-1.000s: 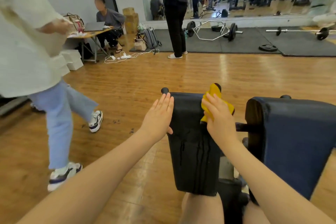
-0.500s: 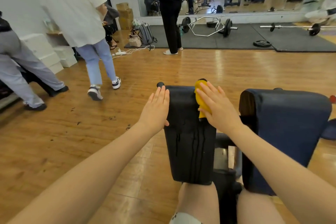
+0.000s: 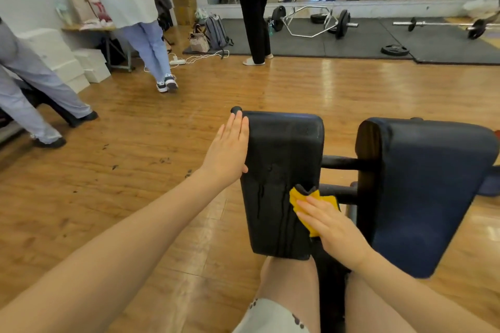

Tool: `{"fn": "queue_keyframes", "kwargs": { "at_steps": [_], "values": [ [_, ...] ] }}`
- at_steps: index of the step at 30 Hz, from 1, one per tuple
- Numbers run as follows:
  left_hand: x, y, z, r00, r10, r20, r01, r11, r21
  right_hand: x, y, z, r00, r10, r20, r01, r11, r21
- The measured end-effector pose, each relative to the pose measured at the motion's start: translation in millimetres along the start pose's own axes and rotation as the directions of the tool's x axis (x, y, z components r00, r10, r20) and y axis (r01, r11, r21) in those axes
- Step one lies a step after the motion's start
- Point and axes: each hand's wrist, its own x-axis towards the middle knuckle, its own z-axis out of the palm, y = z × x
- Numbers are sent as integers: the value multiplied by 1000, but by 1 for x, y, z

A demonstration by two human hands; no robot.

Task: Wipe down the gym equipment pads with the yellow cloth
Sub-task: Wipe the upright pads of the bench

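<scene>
Yellow cloth (image 3: 313, 205) pressed against the black pad (image 3: 281, 170).
The cloth is held flat at the pad's lower right edge by the right hand (image 3: 330, 227), fingers extended; the pad's left side is braced by the flat, open left hand (image 3: 230, 151).

Glossy wooden floor (image 3: 297, 84), dark gym mats (image 3: 351, 46), white power strip (image 3: 177, 61)

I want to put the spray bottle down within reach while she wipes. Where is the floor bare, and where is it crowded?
Bare wood floor lies left of the left pad, below the left hand, and ahead of both pads up to the black mats. Crowded: the gap between the pads, where crossbars, the yellow cloth and the right hand sit.
</scene>
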Motion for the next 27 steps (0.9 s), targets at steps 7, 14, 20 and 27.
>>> {"fn": "queue_keyframes", "kwargs": {
  "at_steps": [7, 14, 20, 27],
  "values": [
    [-9, -7, 2, 999, 6, -39, -7, 999, -31, 6, 2, -32, 999, -28, -29, 28, 999, -21],
    [-31, 9, 39, 999, 33, -1, -33, 996, 77, 89, 31, -66, 991, 68, -112, -78, 993, -84],
    [-28, 11, 49, 1000, 6, -5, -6, 998, 69, 69, 11, -23, 977, 98, -189, -110, 992, -54],
    [-29, 13, 49, 1000, -4, -10, 5, 997, 83, -6, -23, 21, 995, -44, 84, 47, 998, -34]
  ]
}}
